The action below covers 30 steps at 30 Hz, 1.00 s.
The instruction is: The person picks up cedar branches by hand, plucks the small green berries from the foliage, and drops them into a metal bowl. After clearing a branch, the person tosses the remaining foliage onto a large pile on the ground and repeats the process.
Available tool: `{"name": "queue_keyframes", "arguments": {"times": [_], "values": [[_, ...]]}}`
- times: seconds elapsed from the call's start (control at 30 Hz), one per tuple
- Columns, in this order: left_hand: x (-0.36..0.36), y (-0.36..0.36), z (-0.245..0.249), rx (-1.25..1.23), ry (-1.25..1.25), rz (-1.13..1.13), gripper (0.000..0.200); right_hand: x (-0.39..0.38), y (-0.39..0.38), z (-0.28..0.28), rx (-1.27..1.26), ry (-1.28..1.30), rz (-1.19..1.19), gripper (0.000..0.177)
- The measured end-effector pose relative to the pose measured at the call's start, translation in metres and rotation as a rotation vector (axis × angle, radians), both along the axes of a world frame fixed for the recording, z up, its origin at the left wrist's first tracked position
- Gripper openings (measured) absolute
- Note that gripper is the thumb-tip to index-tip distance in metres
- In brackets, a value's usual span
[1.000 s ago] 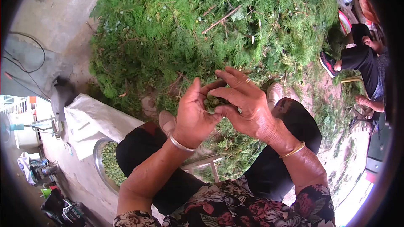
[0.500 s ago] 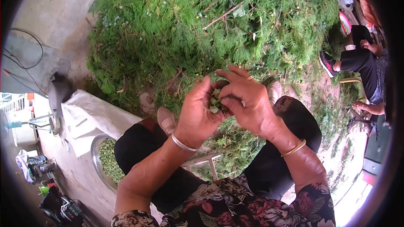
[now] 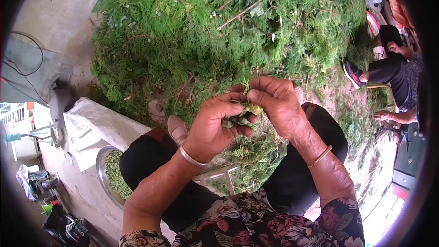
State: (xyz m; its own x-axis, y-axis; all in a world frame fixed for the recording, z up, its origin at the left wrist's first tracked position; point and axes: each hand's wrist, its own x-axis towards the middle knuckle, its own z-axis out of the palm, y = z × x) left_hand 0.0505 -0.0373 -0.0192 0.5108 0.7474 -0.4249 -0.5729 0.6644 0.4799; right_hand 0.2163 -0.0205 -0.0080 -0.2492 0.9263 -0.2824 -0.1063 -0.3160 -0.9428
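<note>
My left hand (image 3: pixel 211 126) is cupped, fingers curled around several small green cones (image 3: pixel 231 121). Close beside it, my right hand (image 3: pixel 278 106) pinches a small green sprig (image 3: pixel 246 86) between thumb and forefinger. A few pale green cones (image 3: pixel 256 110) show between the two hands, under the right fingers. Both hands are above my lap, in front of a large heap of green conifer branches (image 3: pixel 201 41). Left of my knee stands a round metal basin (image 3: pixel 101 174) holding many small green cones (image 3: pixel 117 177).
A white sack (image 3: pixel 96 123) lies on the left near the basin. Between my legs is a wooden frame (image 3: pixel 230 184) over scattered trimmings. Another person (image 3: pixel 395 80) sits at the right beside the heap. Cables (image 3: pixel 27 59) run along the far left.
My right hand has risen out of my left palm and now pinches a sprig. The left fingers have curled in over the cones. The other person's lower hand has shifted slightly left.
</note>
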Motion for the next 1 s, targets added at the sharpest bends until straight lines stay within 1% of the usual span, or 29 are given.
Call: {"name": "queue_keyframes", "arguments": {"times": [0.03,0.1,0.17,0.2,0.27,0.3,0.37,0.4,0.43,0.5,0.57,0.6,0.63,0.7,0.77,0.8,0.83,0.87,0.9,0.93,1.0], "values": [[0.000,0.000,0.001,-0.002,0.037,-0.018,0.029,0.000,0.000,0.002,-0.006,0.018,-0.006,0.009],[-0.001,0.000,-0.001,-0.013,0.020,-0.025,0.028,0.001,0.000,0.002,-0.012,0.035,-0.013,0.009],[0.000,0.000,-0.001,-0.022,0.002,-0.033,0.026,0.004,0.000,0.000,0.024,-0.032,0.036,0.016],[0.000,0.000,0.000,-0.027,0.002,-0.027,0.025,0.004,0.000,-0.002,0.025,-0.034,0.034,0.016],[0.002,0.000,0.002,-0.032,0.001,-0.022,0.023,0.000,-0.001,-0.006,0.079,-0.074,-0.075,0.010],[0.004,0.000,0.004,-0.020,0.034,-0.022,0.022,-0.001,-0.002,-0.003,0.079,-0.075,-0.077,0.010],[0.007,-0.001,0.006,-0.007,0.067,-0.022,0.021,-0.003,-0.004,0.004,0.123,-0.168,-0.127,0.009],[0.010,-0.001,0.007,0.029,0.126,-0.019,0.021,-0.004,-0.004,0.003,0.125,-0.168,-0.130,0.009],[0.012,-0.002,0.008,0.065,0.183,-0.017,0.021,-0.004,-0.004,0.001,0.163,-0.211,-0.175,0.009],[0.017,-0.002,0.013,0.070,0.182,-0.008,0.019,-0.005,-0.006,-0.003,0.201,-0.255,-0.224,0.009],[0.019,-0.003,0.014,0.074,0.176,-0.005,0.017,-0.010,-0.009,-0.005,0.414,-0.389,-0.308,0.008],[0.018,-0.004,0.013,0.117,0.230,-0.019,0.015,-0.010,-0.010,-0.004,0.426,-0.397,-0.299,0.008],[0.019,-0.003,0.011,0.164,0.273,-0.046,0.015,-0.009,-0.010,0.002,0.334,-0.403,-0.291,0.010],[0.021,-0.004,0.017,0.120,0.225,-0.107,0.014,-0.003,-0.007,0.005,0.178,-0.232,-0.271,0.012],[0.018,-0.006,0.016,-0.024,0.245,-0.168,0.014,0.003,0.000,0.001,0.185,-0.173,-0.340,0.012],[0.017,-0.007,0.012,-0.021,0.227,-0.203,0.014,0.008,0.002,0.005,0.185,-0.189,-0.341,0.012],[0.015,-0.008,0.008,-0.056,0.165,-0.176,0.015,0.011,0.005,-0.001,0.253,-0.239,-0.369,0.009],[0.013,-0.009,0.005,-0.093,0.106,-0.145,0.017,0.016,0.007,-0.004,0.370,-0.360,-0.297,0.010],[0.011,-0.009,0.004,-0.091,0.098,-0.172,0.017,0.021,0.008,-0.006,0.484,-0.482,-0.219,0.012],[0.010,-0.009,0.003,-0.064,0.105,-0.102,0.019,0.023,0.006,-0.007,0.481,-0.499,-0.242,0.012],[0.008,-0.007,-0.003,0.024,0.124,-0.006,0.022,0.026,0.000,-0.006,0.415,-0.862,0.152,0.019]]}}
